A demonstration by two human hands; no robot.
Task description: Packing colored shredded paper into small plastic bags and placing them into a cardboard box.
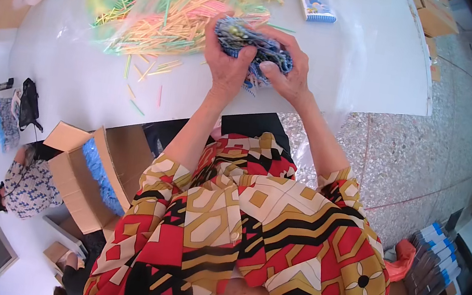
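Note:
Over the white table, my left hand (pixel 224 64) and my right hand (pixel 292 74) are closed around one thick bundle of blue printed packets (pixel 261 51). Its many thin edges fan out, and the thumbs press on the near side. Whether the packets are bags or folded cards I cannot make out. Beyond my left hand spreads a large heap of short, thin plastic sticks (pixel 175 18) in orange, yellow, green and pink, partly under clear plastic film. A blue and white printed pack (pixel 316 5) lies farther off, to the right of the hands.
Several loose sticks (pixel 166 66) lie near the table's front edge. An open cardboard box (pixel 77 182) with blue packets stands at lower left. Another person (pixel 31 188) is at the far left. Blue-topped grey bundles (pixel 434 260) stand at right, cardboard boxes (pixel 438 16) at upper right.

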